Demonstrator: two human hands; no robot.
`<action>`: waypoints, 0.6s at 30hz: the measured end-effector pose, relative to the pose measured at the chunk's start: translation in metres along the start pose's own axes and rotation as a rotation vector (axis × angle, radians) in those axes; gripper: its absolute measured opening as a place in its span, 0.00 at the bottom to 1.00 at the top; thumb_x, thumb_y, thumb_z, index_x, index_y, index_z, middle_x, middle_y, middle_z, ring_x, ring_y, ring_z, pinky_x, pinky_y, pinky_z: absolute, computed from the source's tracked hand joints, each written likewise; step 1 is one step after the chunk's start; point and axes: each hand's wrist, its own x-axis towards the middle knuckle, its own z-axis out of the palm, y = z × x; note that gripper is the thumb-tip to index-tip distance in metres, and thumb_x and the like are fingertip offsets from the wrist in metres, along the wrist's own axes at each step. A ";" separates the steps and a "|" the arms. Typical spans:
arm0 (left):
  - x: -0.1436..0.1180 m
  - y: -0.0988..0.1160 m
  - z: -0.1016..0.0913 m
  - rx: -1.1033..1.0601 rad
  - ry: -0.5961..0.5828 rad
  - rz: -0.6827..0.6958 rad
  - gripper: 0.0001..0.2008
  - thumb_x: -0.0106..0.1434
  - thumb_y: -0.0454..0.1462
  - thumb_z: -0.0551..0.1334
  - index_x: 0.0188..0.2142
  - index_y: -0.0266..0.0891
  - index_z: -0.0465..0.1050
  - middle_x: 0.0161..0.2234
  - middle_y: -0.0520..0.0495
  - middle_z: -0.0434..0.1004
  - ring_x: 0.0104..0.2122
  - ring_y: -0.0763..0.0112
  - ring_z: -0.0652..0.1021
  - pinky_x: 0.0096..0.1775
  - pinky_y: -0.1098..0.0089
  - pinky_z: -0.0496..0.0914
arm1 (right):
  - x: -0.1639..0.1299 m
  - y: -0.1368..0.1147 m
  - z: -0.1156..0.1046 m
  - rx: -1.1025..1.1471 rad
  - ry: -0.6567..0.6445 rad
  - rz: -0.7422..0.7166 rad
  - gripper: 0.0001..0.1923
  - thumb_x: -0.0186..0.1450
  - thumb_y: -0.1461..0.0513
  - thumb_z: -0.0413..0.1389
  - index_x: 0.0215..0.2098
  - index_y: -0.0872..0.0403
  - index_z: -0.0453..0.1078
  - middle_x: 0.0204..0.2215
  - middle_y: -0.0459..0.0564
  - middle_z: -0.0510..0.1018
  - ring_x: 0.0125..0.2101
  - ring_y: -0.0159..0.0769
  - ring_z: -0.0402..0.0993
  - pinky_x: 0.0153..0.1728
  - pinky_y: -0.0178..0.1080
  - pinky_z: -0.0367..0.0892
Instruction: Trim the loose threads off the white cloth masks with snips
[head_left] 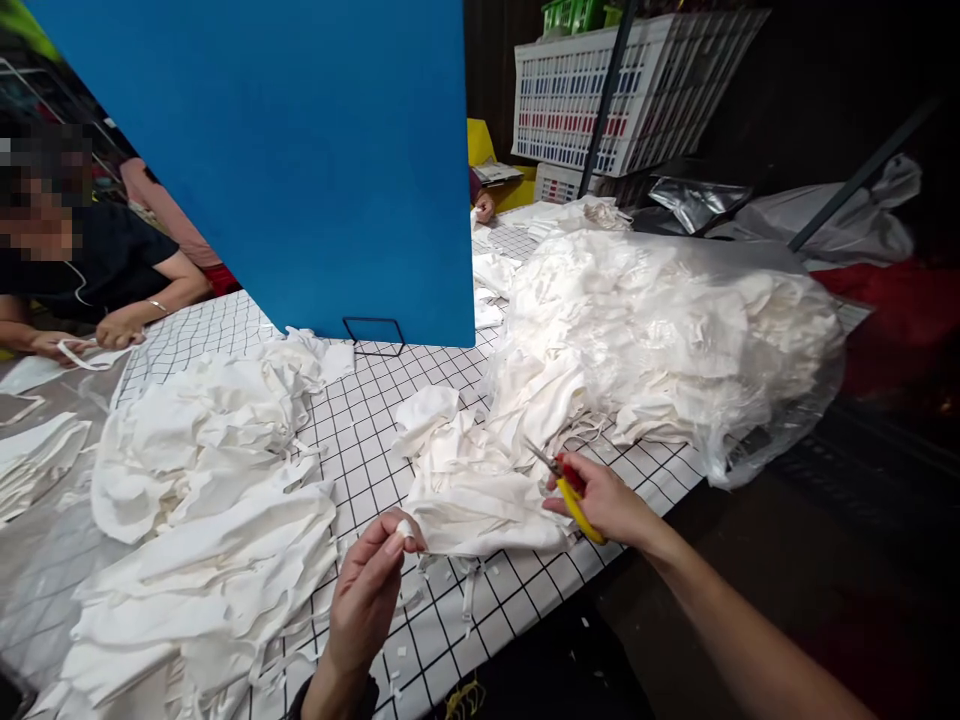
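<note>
My left hand [373,580] is closed in a pinch on the end of a white cloth piece [487,515], whose tip pokes out by the thumb. That piece stretches to the right over the table's front part. In my right hand [606,498] is a pair of scissors [579,512] with yellow and red handles, the metal tips pointing up and left over the cloth. Whether the blades are apart is too small to tell. Behind both hands lies a loose heap of white cloth pieces [536,400].
Another white cloth pile [202,570] covers the left of the grid-patterned table [367,440]. A clear plastic bag [675,310] bulges with white cloth at right. A blue panel [337,170] stands upright mid-table. A co-worker [97,250] handles white cloth at left; crates [577,100] stand behind.
</note>
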 end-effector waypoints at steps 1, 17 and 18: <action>0.000 0.001 -0.002 0.002 0.031 0.003 0.07 0.62 0.38 0.60 0.29 0.37 0.72 0.29 0.47 0.68 0.32 0.69 0.68 0.37 0.73 0.64 | -0.001 -0.004 0.007 -0.042 -0.035 -0.015 0.19 0.53 0.52 0.64 0.36 0.53 0.66 0.27 0.42 0.72 0.25 0.31 0.67 0.27 0.34 0.64; 0.010 0.010 -0.025 -0.071 0.137 0.060 0.09 0.57 0.38 0.60 0.23 0.37 0.65 0.26 0.49 0.62 0.28 0.71 0.63 0.30 0.74 0.62 | 0.023 -0.033 -0.019 0.303 0.038 -0.112 0.15 0.57 0.55 0.60 0.26 0.51 0.56 0.28 0.44 0.70 0.28 0.31 0.67 0.33 0.36 0.65; 0.012 0.009 -0.027 -0.064 0.142 0.067 0.10 0.57 0.38 0.60 0.23 0.37 0.64 0.26 0.49 0.61 0.28 0.71 0.63 0.30 0.73 0.61 | 0.036 -0.039 -0.023 0.300 0.161 -0.139 0.15 0.57 0.55 0.60 0.28 0.51 0.57 0.29 0.44 0.71 0.30 0.32 0.68 0.35 0.37 0.65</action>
